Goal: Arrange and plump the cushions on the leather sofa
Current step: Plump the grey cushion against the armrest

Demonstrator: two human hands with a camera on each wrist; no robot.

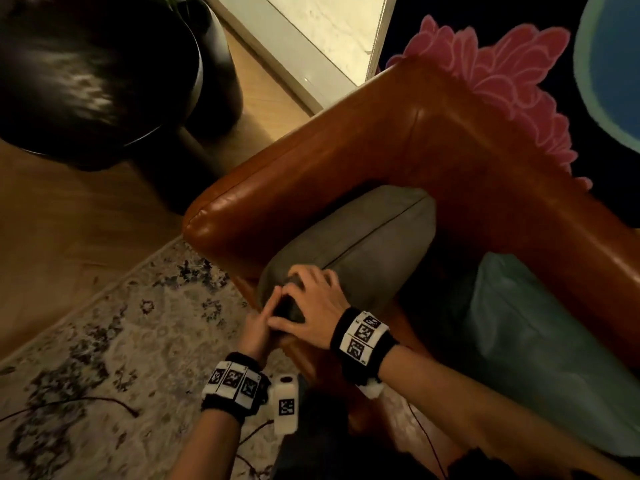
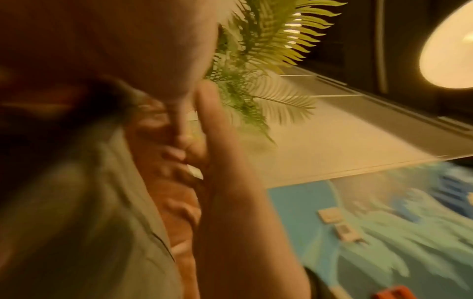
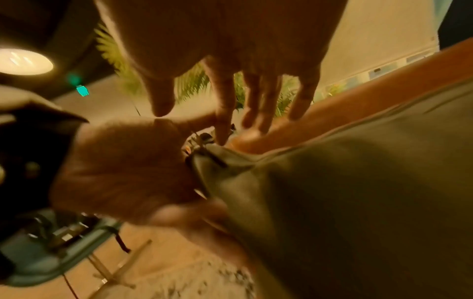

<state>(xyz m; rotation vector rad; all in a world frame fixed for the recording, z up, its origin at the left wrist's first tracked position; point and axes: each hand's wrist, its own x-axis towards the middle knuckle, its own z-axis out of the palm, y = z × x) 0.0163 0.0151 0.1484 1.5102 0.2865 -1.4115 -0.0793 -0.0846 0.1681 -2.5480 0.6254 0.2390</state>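
Note:
A grey-green cushion (image 1: 363,244) leans against the armrest of the brown leather sofa (image 1: 311,174), in its corner. A teal cushion (image 1: 536,341) lies to its right on the seat. Both hands meet at the grey cushion's near corner. My left hand (image 1: 265,317) pinches that corner from the outer side, its fingers curled on the fabric (image 3: 204,159). My right hand (image 1: 311,299) lies over the top of the corner with spread, straight fingers (image 3: 225,113); its thumb is below the corner. In the left wrist view the cushion (image 2: 89,222) fills the left side, blurred.
A large black round object (image 1: 86,81) stands on the wooden floor (image 1: 69,209) left of the armrest. A patterned rug (image 1: 121,358) with thin cables (image 1: 86,403) lies below me. A pink and blue rug (image 1: 502,81) shows beyond the sofa. A fern (image 2: 268,50) and a lit lamp (image 2: 448,46) are nearby.

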